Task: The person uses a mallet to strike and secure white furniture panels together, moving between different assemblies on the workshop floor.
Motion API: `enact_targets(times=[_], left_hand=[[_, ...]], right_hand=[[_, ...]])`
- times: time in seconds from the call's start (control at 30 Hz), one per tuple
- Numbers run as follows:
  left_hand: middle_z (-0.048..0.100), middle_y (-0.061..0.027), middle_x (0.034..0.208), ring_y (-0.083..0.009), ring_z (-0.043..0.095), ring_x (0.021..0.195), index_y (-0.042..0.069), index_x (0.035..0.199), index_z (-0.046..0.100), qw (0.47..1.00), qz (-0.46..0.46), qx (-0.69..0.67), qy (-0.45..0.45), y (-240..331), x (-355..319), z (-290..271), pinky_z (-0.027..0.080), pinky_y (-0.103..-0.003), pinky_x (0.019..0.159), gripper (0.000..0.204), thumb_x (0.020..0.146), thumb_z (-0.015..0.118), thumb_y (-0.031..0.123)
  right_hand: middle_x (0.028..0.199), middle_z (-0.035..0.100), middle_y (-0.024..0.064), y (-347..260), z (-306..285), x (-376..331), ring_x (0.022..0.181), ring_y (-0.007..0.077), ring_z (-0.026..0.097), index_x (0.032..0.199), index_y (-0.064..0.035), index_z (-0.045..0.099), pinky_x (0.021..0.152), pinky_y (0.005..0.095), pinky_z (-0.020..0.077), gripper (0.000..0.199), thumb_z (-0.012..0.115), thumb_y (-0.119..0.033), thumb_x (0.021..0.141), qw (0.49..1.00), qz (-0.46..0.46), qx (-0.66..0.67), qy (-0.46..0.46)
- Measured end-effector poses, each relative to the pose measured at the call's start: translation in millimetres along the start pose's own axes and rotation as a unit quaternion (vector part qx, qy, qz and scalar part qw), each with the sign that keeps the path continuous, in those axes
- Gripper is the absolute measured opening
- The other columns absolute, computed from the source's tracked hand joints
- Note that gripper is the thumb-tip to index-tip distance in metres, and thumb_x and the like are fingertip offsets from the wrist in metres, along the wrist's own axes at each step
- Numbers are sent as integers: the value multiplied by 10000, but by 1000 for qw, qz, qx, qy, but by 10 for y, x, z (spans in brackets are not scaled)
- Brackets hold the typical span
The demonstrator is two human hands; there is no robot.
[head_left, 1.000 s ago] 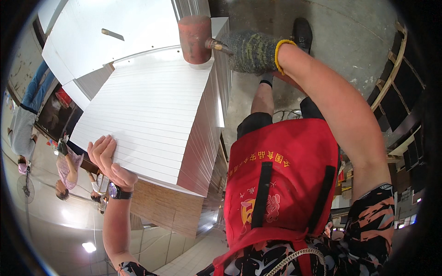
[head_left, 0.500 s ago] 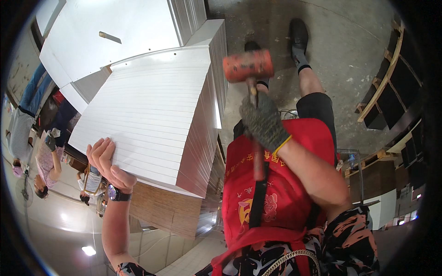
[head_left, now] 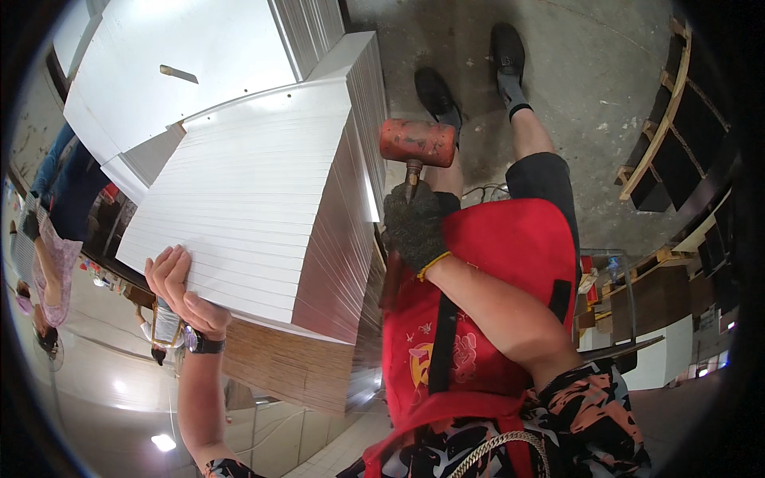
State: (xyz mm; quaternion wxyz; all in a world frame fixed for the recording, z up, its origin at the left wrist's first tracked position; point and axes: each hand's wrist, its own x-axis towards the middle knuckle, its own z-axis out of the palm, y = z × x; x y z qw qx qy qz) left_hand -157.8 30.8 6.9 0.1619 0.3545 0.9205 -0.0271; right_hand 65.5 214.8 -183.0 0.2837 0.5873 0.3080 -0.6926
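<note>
In my right hand [head_left: 416,225], which wears a dark knit glove, is the handle of a mallet with a red head [head_left: 417,142]. The head stands beyond my fist, right of the stack and apart from it. White panels [head_left: 251,187] are piled in a stack, their long edges showing as fine parallel lines. My bare left hand [head_left: 185,288] lies on the stack's near left end, its fingers laid out over the panels. A watch [head_left: 199,340] is on that wrist.
Behind the stack lie more white panels [head_left: 187,48], with a small stick [head_left: 178,74] on top. Brown boards [head_left: 287,362] show below the stack. Dark stacks on wooden pallets [head_left: 669,127] stand at the right. People [head_left: 57,267] are at the far left.
The mallet and my right hand have moved left, closer to the stack. My left hand stays on the panels. The view has shifted slightly, and the people at the left have changed position.
</note>
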Motion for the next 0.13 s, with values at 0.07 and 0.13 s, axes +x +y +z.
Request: enact_targets(times=[0.07, 0.13], left_hand=[[601, -175, 1073, -341, 536, 1082, 1, 1038, 572, 1000, 0, 4, -7, -2, 14, -3, 243, -552, 1073, 508, 945, 223, 359], [602, -177, 1075, -343, 536, 1083, 1, 1054, 563, 1000, 0, -5, -7, -24, -10, 10, 230, -551, 1080, 515, 940, 227, 375]], right_hand=[[767, 583, 98, 191, 32, 76, 644, 287, 609, 1010, -103, 476, 571, 415, 513, 245, 639, -187, 847, 978, -136, -155, 21], [786, 588, 104, 347, -11, 135, 658, 292, 612, 1012, -116, 479, 571, 442, 514, 250, 645, -207, 851, 952, -203, -231, -14]])
